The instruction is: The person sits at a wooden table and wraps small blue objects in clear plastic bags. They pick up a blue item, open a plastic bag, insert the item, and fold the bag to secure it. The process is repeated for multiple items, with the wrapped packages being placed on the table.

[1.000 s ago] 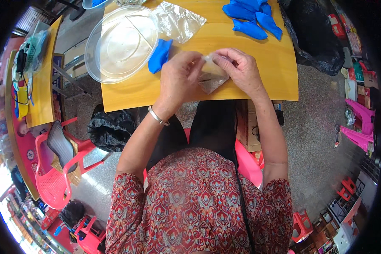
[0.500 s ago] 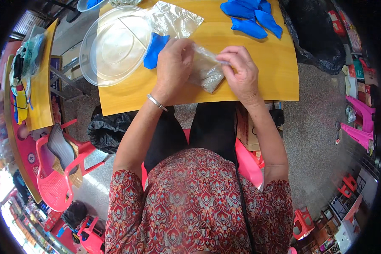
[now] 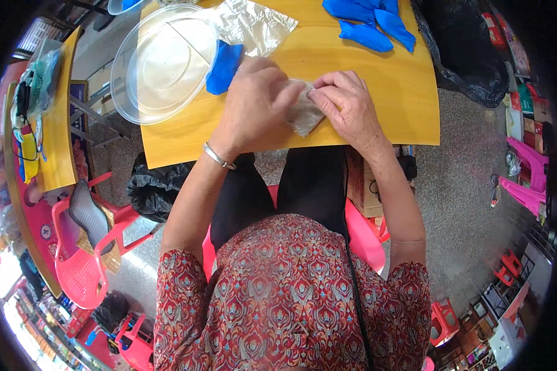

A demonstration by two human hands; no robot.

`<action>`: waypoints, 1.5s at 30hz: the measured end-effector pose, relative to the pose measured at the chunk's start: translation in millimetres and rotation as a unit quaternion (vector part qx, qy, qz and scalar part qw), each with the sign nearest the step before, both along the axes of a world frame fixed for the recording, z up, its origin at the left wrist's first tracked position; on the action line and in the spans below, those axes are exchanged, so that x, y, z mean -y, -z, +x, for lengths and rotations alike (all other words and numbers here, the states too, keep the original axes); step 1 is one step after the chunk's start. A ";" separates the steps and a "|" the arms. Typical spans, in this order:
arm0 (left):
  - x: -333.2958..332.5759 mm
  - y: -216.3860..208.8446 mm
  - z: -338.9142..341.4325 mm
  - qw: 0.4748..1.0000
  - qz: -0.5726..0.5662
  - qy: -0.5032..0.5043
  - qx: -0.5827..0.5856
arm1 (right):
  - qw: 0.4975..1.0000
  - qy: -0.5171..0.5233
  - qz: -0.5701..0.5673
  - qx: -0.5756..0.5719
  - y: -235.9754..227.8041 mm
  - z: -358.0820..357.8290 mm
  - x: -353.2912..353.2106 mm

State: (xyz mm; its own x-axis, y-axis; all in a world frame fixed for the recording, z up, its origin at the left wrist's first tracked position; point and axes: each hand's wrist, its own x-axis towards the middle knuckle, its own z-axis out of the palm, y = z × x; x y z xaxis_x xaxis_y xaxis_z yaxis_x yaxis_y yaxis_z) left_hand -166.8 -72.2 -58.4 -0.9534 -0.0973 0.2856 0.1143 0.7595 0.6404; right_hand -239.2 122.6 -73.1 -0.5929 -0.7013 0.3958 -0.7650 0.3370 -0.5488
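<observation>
A small clear plastic bag [image 3: 304,116] lies near the front edge of the yellow table, between my hands. My right hand [image 3: 348,111] pinches its upper right part, thumb and fingers together. My left hand [image 3: 257,102], with a silver bangle at the wrist, is at the bag's left side; its fingers are curled and smeared by motion, so its grip is unclear. Just beyond its fingertips lies a blue piece [image 3: 224,67], against the rim of a round clear plastic container [image 3: 161,65]. A larger crinkled clear plastic sheet or bag [image 3: 254,25] lies behind.
Several blue pieces [image 3: 365,36] lie at the far right of the yellow table [image 3: 402,111]. A black plastic bag [image 3: 464,55] hangs by its right edge. Another black bag [image 3: 158,188] is below the left edge. A pink chair [image 3: 83,266] stands at left.
My right hand has moved slightly left and its fingers have closed in over the bag's edge. My left hand has shifted a little and turned, and its fingers blur.
</observation>
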 end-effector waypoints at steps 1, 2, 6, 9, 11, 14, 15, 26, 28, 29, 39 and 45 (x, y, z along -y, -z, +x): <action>-2.6 -2.8 0.8 1.000 -0.024 0.008 0.005 | 1.000 0.005 0.002 0.001 3.0 -1.4 2.4; -4.0 -0.4 1.2 0.999 -0.033 -0.006 0.000 | 1.000 0.011 0.004 0.003 5.5 -2.8 4.6; -7.1 9.6 1.4 0.997 -0.041 -0.061 -0.018 | 0.998 0.063 0.021 0.009 -5.4 2.5 19.1; -8.1 5.7 1.0 0.997 -0.054 -0.059 0.004 | 0.997 0.070 0.030 -0.001 -4.9 0.3 20.1; -6.3 4.0 2.4 0.997 -0.064 -0.039 0.031 | 0.996 0.044 0.072 0.020 -5.9 -1.3 18.3; -0.8 5.1 3.4 0.998 -0.054 -0.009 0.044 | 0.996 0.017 0.080 0.020 -5.3 -1.1 20.2; -0.7 4.6 3.8 0.999 -0.042 -0.005 0.033 | 0.997 0.009 0.073 0.015 -5.0 -0.6 21.1; 3.8 13.9 20.9 0.997 -0.019 0.018 -0.070 | 0.996 -0.065 0.018 -0.054 -18.1 41.4 13.1; 13.4 8.1 25.6 0.998 0.004 0.048 -0.030 | 0.994 -0.066 0.024 -0.079 -12.4 45.4 12.7; 18.0 3.3 28.3 0.996 -0.001 0.079 -0.029 | 0.993 -0.069 0.024 -0.088 -8.5 45.6 11.3; 11.7 6.9 65.1 0.991 -0.082 0.096 -0.036 | 0.994 -0.070 0.028 -0.081 -5.9 44.9 5.2; 12.9 14.0 62.0 0.986 -0.122 0.084 -0.077 | 0.992 -0.051 0.042 -0.107 -16.4 54.3 8.0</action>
State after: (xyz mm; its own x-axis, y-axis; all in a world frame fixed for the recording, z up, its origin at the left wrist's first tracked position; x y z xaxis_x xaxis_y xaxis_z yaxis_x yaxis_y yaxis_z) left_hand -104.8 -85.1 -72.4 -0.8940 0.1487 0.4226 0.3335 0.8507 0.4063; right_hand -184.9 114.6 -56.7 -0.4264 -0.7886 0.4431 -0.8932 0.2899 -0.3437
